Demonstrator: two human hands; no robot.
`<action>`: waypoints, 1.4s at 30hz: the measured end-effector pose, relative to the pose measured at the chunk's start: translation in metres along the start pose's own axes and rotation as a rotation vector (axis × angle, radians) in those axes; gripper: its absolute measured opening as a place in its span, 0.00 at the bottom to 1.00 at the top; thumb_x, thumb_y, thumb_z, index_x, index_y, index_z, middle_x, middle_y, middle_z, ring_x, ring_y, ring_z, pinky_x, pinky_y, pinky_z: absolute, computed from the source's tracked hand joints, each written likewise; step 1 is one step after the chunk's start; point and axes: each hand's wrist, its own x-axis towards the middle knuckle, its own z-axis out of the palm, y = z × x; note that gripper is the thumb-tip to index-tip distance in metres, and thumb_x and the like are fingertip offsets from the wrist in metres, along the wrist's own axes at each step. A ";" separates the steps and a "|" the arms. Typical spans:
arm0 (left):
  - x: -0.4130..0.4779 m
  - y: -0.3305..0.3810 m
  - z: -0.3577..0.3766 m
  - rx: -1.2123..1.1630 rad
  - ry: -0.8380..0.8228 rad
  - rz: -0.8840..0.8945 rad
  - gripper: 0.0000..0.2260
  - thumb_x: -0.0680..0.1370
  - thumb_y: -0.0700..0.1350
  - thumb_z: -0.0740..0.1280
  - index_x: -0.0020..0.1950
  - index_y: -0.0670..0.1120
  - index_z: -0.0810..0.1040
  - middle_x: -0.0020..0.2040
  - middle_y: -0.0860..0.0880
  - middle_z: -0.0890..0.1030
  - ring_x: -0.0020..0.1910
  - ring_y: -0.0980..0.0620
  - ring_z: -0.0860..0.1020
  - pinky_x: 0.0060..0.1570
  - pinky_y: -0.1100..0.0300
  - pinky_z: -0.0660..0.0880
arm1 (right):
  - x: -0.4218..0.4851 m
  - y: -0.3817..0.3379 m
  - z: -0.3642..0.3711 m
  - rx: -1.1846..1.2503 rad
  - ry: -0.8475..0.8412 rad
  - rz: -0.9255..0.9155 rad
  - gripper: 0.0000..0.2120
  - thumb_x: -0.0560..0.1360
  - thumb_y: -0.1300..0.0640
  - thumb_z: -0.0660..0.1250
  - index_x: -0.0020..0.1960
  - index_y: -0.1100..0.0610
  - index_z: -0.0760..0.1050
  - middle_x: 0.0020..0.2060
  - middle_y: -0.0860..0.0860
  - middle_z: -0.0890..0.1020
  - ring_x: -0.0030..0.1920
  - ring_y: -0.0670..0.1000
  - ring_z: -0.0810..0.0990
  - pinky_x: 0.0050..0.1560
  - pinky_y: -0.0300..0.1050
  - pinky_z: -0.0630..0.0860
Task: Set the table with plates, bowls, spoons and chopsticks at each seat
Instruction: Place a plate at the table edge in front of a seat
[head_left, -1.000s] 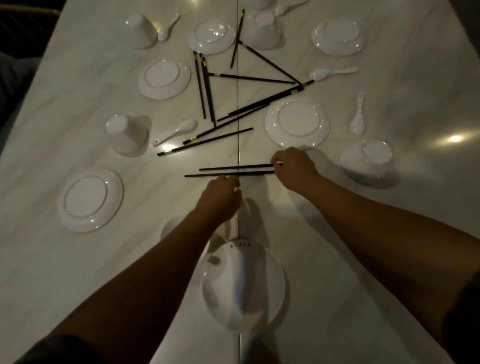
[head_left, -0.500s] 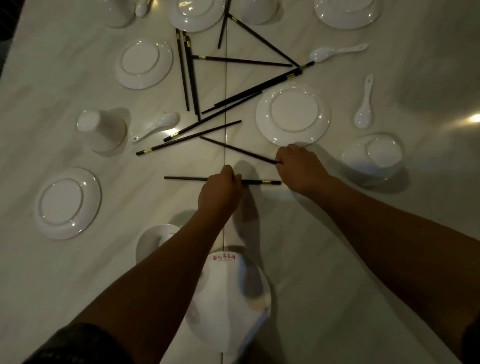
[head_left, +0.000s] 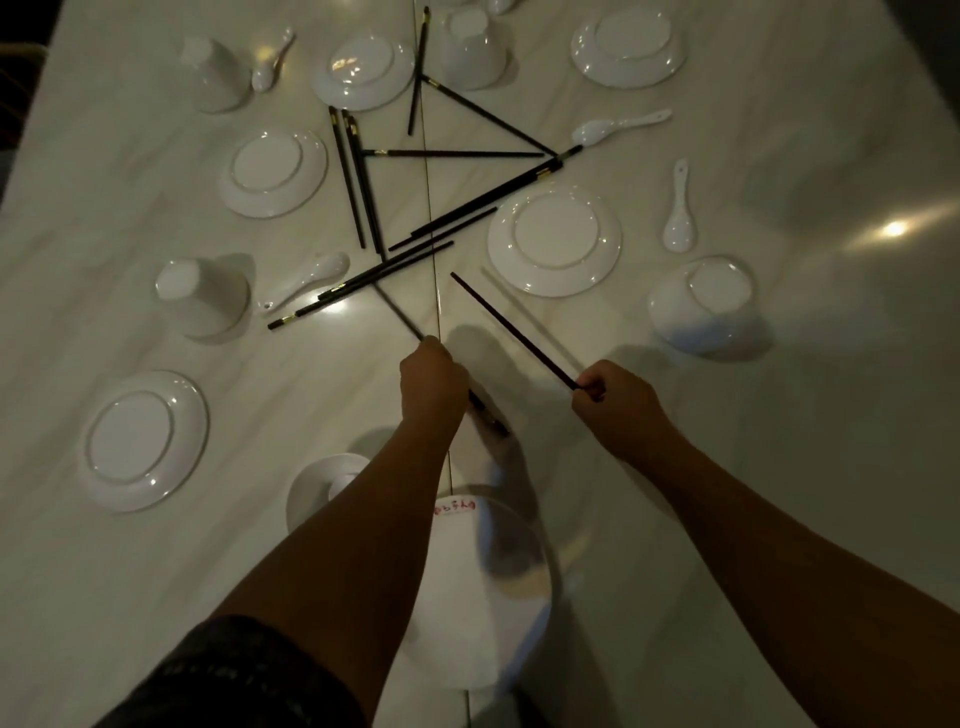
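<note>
- Sitting nearest, at the bottom centre of the frame, is an upturned white bowl (head_left: 483, 613) with red marks on its base, on the pale counter (head_left: 779, 493)
- Just left of it, a small white dish (head_left: 306, 493) shows partly behind the left forearm
- At centre, the left hand (head_left: 431, 382) is curled round a dark chopstick (head_left: 491, 418); its blurred far end points up-left towards the pile, and its near end sticks out at the lower right of the fist
- The right hand (head_left: 615, 402) pinches the near end of a second chopstick (head_left: 511, 330), which slants up-left with a faint shadow beside it
- At lower left lies a rimmed plate (head_left: 143, 441), well apart from both hands
- Right of centre sits a larger plate (head_left: 553, 241), with an overturned bowl (head_left: 701, 304) to its lower right and a white spoon (head_left: 678, 213) near its right
- At middle left an upturned cup (head_left: 200, 296) stands beside another spoon (head_left: 311, 278)
- Loose chopsticks (head_left: 467, 208) lie criss-crossed in the middle, touching and overlapping
- At upper left rests a third plate (head_left: 272, 171)
- Along the top edge stand more cups, plates and spoons
</note>
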 end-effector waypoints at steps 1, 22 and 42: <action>-0.001 0.000 -0.001 -0.006 0.001 -0.001 0.07 0.76 0.36 0.63 0.53 0.39 0.73 0.50 0.42 0.77 0.37 0.53 0.72 0.34 0.63 0.71 | -0.006 0.002 -0.001 0.024 0.002 0.036 0.02 0.72 0.60 0.66 0.45 0.57 0.75 0.38 0.52 0.78 0.39 0.52 0.75 0.35 0.37 0.63; -0.026 -0.017 0.006 -0.301 -0.134 -0.223 0.07 0.71 0.42 0.70 0.41 0.40 0.74 0.39 0.42 0.79 0.40 0.42 0.81 0.44 0.50 0.81 | -0.084 0.030 0.018 0.132 0.048 0.185 0.06 0.75 0.57 0.66 0.50 0.57 0.78 0.38 0.53 0.81 0.40 0.56 0.82 0.46 0.49 0.78; -0.212 -0.145 -0.062 -0.290 -0.420 -0.006 0.08 0.78 0.45 0.65 0.45 0.42 0.80 0.40 0.45 0.80 0.38 0.51 0.79 0.37 0.64 0.71 | -0.225 -0.019 0.075 0.310 -0.334 0.277 0.04 0.77 0.58 0.64 0.49 0.57 0.77 0.41 0.55 0.81 0.37 0.50 0.79 0.35 0.40 0.75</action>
